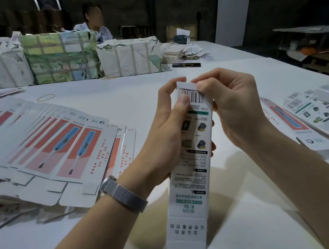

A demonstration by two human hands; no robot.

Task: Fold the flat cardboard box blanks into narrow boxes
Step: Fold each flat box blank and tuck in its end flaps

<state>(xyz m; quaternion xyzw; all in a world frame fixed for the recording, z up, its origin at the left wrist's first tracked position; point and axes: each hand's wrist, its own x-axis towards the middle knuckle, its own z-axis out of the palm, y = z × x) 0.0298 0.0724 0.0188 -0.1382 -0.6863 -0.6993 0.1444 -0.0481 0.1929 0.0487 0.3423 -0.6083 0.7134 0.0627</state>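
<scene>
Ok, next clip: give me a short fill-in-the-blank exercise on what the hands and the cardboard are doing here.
1. Both hands grip the far end of one narrow box, the end printed with a ____.
2. The wrist of the left hand wears a ____.
3. The fanned flat blanks with red printing lie to the person's ____.
4. The flap at the near end of the held box is still ____.

Missing words: barcode; watch; left; open
</scene>
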